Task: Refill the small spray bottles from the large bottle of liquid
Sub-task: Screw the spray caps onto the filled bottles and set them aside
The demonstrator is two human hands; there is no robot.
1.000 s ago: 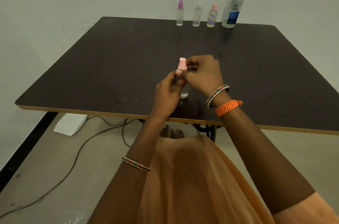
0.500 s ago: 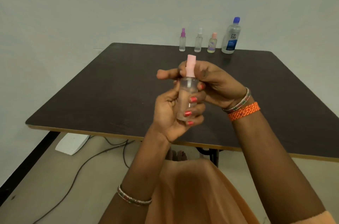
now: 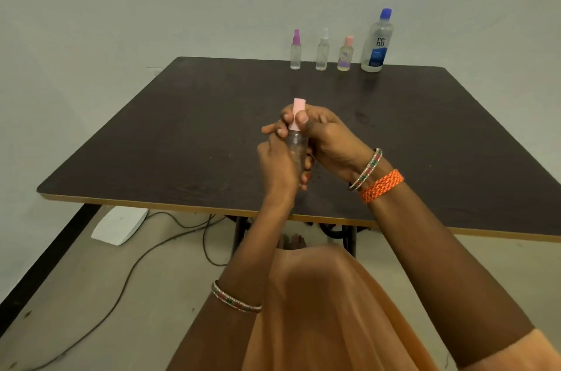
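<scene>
Head view. Held upright above the middle of the dark surface (image 3: 182,133), a clear small spray bottle (image 3: 297,149) with a pink cap (image 3: 297,115). Wrapped round the body from 7 o'clock, the left hand (image 3: 277,165), probably to steady it against twisting. Pinching the cap from 3 o'clock, the right hand (image 3: 321,136), thumb and fingers curled on it, likely to unscrew or seat the sprayer. Body transparent, seemingly little or no liquid inside; hard to tell. At 12 o'clock along the far edge, standing in a row well apart from the hands: purple-capped bottle (image 3: 295,50), white-capped bottle (image 3: 322,51), pink-capped bottle (image 3: 345,54), and at 1 o'clock the large blue-capped bottle (image 3: 378,42), cap on.
</scene>
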